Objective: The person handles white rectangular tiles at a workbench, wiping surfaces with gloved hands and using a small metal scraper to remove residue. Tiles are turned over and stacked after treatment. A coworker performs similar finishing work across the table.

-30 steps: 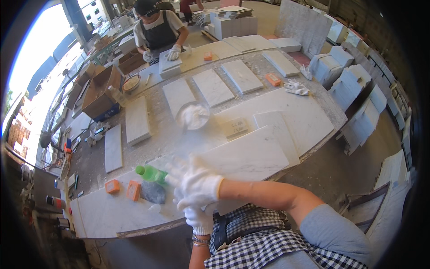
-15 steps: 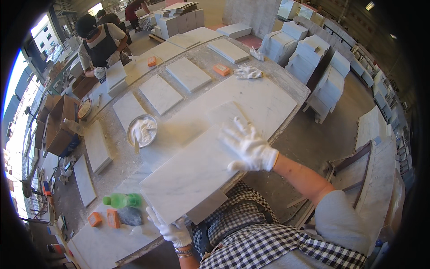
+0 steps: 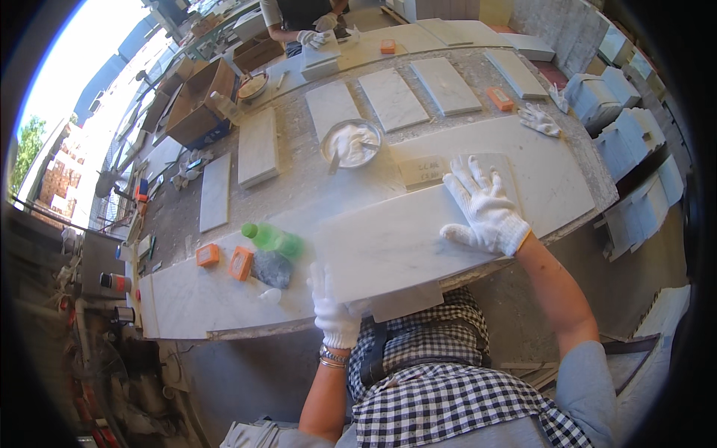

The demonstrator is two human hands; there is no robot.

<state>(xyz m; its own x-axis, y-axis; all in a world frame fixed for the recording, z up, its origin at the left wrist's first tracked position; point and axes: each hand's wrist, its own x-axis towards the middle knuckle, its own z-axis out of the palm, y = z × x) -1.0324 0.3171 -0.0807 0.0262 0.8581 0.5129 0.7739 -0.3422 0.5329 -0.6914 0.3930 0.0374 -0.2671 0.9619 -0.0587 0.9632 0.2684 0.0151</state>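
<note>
A white marble slab point(image 3: 381, 243) with faint grey veins lies in front of me at the table's near edge. On its right end rests my right hand point(image 3: 485, 213), in a white knit glove, fingers spread and palm down. My left hand point(image 3: 334, 310), gloved too, is at the slab's near left corner; its fingers stretch along the left edge, and the thumb is partly hidden by the slab. A smaller pale piece point(image 3: 407, 300) sticks out beneath the slab over the table edge. Behind the slab lies a greyish strip point(image 3: 422, 173) with handwritten marks.
Left of the slab are a green bottle point(image 3: 272, 240), a dark crumpled bag point(image 3: 272, 269) and an orange block point(image 3: 240, 263). A bowl of white paste point(image 3: 351, 145) stands beyond. Several marble tiles point(image 3: 393, 99) and a loose glove point(image 3: 539, 119) lie farther off. Across the table works another person point(image 3: 306, 22).
My view has turned, so the table appears rotated. My right hand stays spread on the slab and my left hand stays at its left end. The marked strip behind the slab now shows.
</note>
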